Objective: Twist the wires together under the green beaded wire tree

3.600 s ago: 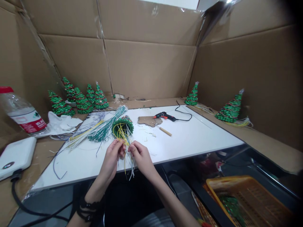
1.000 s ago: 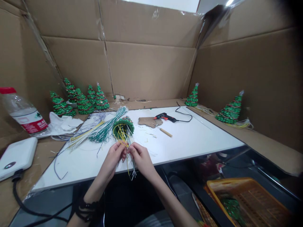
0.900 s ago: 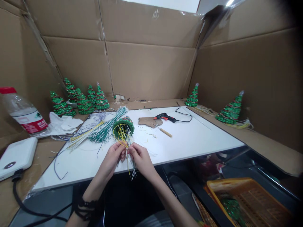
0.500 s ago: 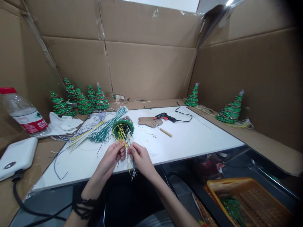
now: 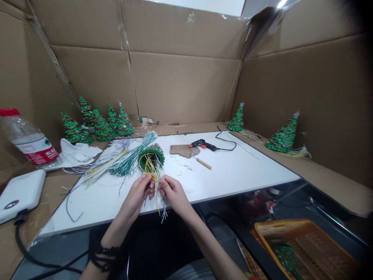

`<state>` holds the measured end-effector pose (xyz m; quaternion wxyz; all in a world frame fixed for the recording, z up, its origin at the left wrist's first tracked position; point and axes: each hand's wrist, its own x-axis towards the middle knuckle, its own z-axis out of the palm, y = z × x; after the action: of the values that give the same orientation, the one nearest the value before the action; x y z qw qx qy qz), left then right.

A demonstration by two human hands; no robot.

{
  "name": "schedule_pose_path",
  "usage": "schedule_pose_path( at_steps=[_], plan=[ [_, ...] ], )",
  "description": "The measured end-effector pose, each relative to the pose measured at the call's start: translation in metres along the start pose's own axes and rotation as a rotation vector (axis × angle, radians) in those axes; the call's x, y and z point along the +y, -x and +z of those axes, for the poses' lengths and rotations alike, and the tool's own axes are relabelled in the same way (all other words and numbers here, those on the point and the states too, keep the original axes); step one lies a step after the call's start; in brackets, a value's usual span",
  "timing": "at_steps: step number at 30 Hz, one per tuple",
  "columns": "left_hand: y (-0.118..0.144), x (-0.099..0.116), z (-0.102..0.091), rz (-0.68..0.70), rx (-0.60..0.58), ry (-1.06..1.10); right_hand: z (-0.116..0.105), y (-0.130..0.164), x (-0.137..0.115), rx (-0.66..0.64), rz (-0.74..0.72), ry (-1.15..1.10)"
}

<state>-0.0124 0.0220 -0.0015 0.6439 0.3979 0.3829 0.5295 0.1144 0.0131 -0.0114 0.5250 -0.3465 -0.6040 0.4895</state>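
Note:
A small green beaded tree (image 5: pixel 151 156) lies on its side on the white board (image 5: pixel 233 171), its hollow base facing me. Yellow and white wires (image 5: pixel 159 194) spill out of that base toward the board's near edge. My left hand (image 5: pixel 139 192) and my right hand (image 5: pixel 171 193) sit close together just in front of the tree, each pinching some of these wires between fingertips. The wire ends hang past the board edge below my hands.
A loose bundle of green and white wires (image 5: pixel 122 157) lies left of the tree. Behind are a glue gun (image 5: pixel 204 144), a cardboard scrap (image 5: pixel 182 149) and a wooden stick (image 5: pixel 202 162). Finished trees (image 5: pixel 100 124) stand back left, two more trees (image 5: pixel 284 136) right. A bottle (image 5: pixel 27 140), white device (image 5: pixel 19 192) and orange basket (image 5: pixel 305 245) surround.
My hands stay at the wires and only shift slightly; the fingers have worked along the strands. The tree has not moved.

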Motion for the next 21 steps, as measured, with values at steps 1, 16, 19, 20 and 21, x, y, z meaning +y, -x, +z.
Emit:
schedule_pose_path(
  at_steps=[1,16,19,20,21],
  plan=[
    [0.0002,0.0003,0.0002,-0.002,-0.001,0.003,-0.0003,-0.0002,0.0,-0.005,0.002,-0.01],
    [0.0012,0.0021,0.0004,-0.002,-0.055,-0.02,-0.0021,-0.001,0.0014,-0.034,0.03,-0.09],
    [0.001,0.0025,0.002,0.002,-0.028,-0.028,-0.0018,-0.0009,0.0002,-0.049,0.026,-0.057],
    [0.0013,0.0027,0.0023,0.002,-0.019,-0.031,-0.0017,-0.0009,-0.0001,-0.057,0.023,-0.048],
    [0.0016,0.0029,0.0026,0.002,-0.012,-0.034,-0.0017,-0.0008,-0.0003,-0.063,0.022,-0.04]
  ],
)
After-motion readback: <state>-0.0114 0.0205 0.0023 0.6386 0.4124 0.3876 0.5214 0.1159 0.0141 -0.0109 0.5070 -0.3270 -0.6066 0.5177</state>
